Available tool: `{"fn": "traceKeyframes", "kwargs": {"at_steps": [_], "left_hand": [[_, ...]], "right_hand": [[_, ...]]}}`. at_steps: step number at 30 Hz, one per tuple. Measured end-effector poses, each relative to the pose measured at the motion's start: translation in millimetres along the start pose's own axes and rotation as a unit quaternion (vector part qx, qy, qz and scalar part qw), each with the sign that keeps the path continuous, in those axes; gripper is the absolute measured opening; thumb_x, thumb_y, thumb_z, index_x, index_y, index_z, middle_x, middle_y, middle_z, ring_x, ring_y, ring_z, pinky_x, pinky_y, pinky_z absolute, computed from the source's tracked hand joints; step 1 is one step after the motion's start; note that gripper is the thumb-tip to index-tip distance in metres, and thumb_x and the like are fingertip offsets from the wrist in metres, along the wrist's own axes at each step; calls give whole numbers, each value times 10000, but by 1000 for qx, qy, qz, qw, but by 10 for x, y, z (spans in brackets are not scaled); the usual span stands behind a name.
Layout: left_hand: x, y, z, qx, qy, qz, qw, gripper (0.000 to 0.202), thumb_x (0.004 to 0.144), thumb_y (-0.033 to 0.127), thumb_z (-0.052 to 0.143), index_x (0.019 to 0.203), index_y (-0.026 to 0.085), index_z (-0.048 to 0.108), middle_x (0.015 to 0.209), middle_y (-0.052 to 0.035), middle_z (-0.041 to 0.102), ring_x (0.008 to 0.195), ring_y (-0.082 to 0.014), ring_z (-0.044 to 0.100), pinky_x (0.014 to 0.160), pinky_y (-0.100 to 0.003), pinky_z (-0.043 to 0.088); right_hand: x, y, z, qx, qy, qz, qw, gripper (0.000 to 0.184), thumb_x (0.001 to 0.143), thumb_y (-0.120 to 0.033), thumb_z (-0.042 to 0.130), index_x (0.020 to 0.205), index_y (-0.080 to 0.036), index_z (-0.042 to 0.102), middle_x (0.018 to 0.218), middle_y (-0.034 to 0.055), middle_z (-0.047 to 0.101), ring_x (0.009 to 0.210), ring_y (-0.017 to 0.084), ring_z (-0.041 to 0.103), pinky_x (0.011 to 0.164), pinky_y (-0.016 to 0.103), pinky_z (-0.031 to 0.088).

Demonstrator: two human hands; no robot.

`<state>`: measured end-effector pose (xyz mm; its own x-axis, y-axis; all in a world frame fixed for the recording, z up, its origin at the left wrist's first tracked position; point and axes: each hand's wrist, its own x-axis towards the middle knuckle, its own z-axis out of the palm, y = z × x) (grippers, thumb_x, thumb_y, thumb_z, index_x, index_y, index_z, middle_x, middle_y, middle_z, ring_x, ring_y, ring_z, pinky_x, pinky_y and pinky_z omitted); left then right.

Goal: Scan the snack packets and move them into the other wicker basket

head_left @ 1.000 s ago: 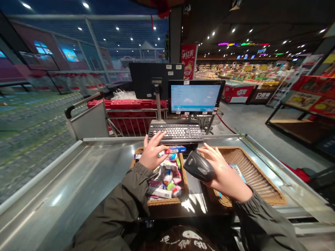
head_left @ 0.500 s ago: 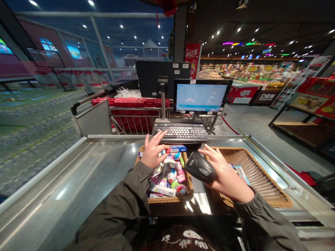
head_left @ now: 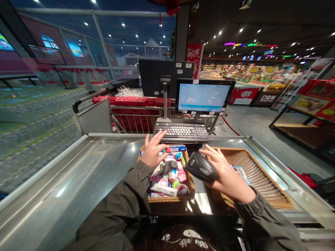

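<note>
My left hand (head_left: 154, 152) is over the left wicker basket (head_left: 170, 199), its thumb and a finger closed on the end of a small blue and red box (head_left: 176, 149) with a white barcode label. The other fingers stretch up toward the keyboard. Below lie many small packaged goods, among them a white and orange egg-shaped toy (head_left: 172, 174) and a long white box (head_left: 163, 189). My right hand (head_left: 227, 174) grips a black barcode scanner (head_left: 201, 167), its head pointing left toward that basket. The scanner's handle is hidden by my palm.
Beneath my right hand stands a second wicker basket (head_left: 264, 177) with a few packets (head_left: 242, 173) at its left. Behind both baskets are a black keyboard (head_left: 181, 131) and a lit monitor (head_left: 202, 97). A metal counter (head_left: 110, 164) extends left, with a shopping cart (head_left: 136, 116) beyond.
The view has shifted slightly. My left hand and the box, and my right hand with the scanner, keep nearly the same positions over the baskets.
</note>
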<state>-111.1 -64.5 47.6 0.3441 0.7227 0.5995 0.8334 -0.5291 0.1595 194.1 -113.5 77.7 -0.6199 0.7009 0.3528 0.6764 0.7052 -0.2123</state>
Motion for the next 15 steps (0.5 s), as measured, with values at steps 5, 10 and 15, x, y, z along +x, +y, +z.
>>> {"fn": "traceKeyframes", "kwargs": {"at_steps": [5, 10, 15], "left_hand": [[-76, -84, 1, 2, 1, -12, 1000, 139, 849, 275, 595, 922, 247, 710, 1520, -100, 416, 1420, -296, 350, 1157, -640, 80], [-191, -196, -35, 9, 2, -49, 999, 123, 841, 270, 594, 883, 235, 704, 1500, -107, 445, 1405, -308, 374, 1147, -657, 96], [-389, -349, -33, 19, -20, -87, 996, 110, 833, 296, 608, 847, 232, 696, 1489, -113, 458, 1397, -319, 384, 1118, -692, 130]], "right_hand": [[10, -16, 5, -3, 1, 2, 1000, 439, 747, -176, 584, 1185, -194, 587, 1448, 153, 466, 1452, 371, 263, 1137, 687, 214], [27, -28, 31, -2, 2, 2, 1000, 458, 744, -192, 596, 1202, -185, 587, 1444, 163, 469, 1448, 376, 272, 1132, 695, 212], [46, -53, 65, 4, -2, 0, 1000, 470, 750, -201, 593, 1219, -174, 579, 1433, 174, 481, 1449, 375, 268, 1130, 698, 207]]}}
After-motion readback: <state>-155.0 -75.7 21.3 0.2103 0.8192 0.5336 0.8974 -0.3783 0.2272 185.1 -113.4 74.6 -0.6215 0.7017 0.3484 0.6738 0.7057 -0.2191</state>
